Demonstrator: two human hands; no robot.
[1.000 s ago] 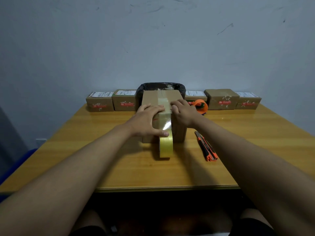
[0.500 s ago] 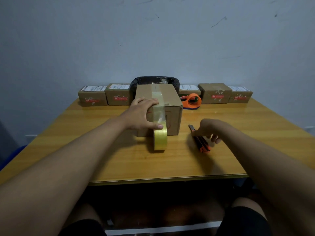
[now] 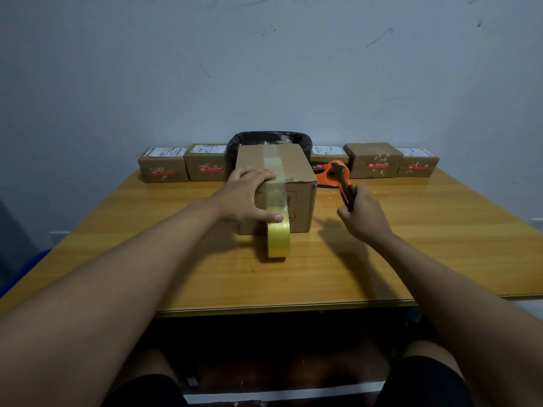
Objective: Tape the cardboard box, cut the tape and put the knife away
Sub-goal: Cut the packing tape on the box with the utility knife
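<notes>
Half a second ago the right hand [image 3: 363, 220] was down on the table [image 3: 411, 259] reaching onto the knife [image 3: 346, 188]; now it has lifted the knife clear and holds it in a closed grip, to the right of the box [image 3: 299, 183] and apart from it, with the knife pointing up and away. Whether the blade is out cannot be told at this size.

Against that, the left hand [image 3: 249, 195] has not shifted. It lies spread over the box's top near edge and front face, thumb pressing the tape strip [image 3: 276, 192] flat just above the roll [image 3: 278, 240]. The strip runs along the box's top and down its front, uncut, to the roll, which stands on edge on the table touching the foot of the box.

So the taping looks done and the cutting step is in hand. The next move would bring the blade across the strip between thumb and roll, a narrow gap where the edge passes close to the thumb. Putting the knife away is left.

Behind the box sit a black bin [image 3: 270, 138], an orange dispenser [image 3: 333, 174] and a row of small boxes [image 3: 205, 165].
</notes>
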